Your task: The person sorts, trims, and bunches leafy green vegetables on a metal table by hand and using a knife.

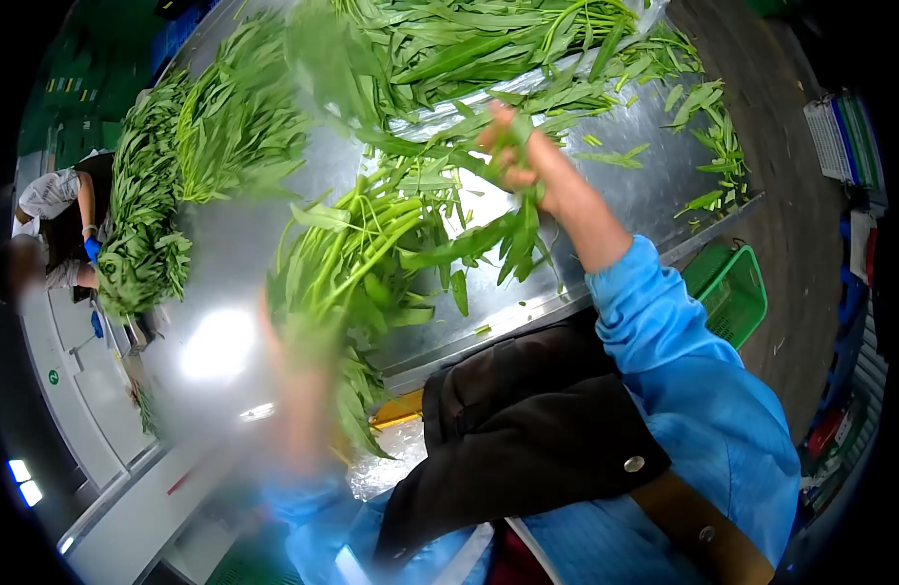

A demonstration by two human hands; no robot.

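My left hand [308, 356], smeared by motion, is closed round a bunch of leafy greens that looks like water spinach [357, 244]. The stem ends of this bunch point up and to the right, and leaves hang below the hand. Over the metal table [654, 185], my right hand [518, 161] has its fingers curled round a few loose water spinach sprigs [513, 234], whose leaves droop beneath it. Just beyond the right hand lies a large pile of water spinach [449, 58], partly on clear plastic.
More bunches [235, 107] lie along the table's left side, near another person [64, 210] wearing a blue glove. Scraps of leaves [713, 127] are strewn at the right edge. A green plastic basket [737, 292] stands below the table's near right edge.
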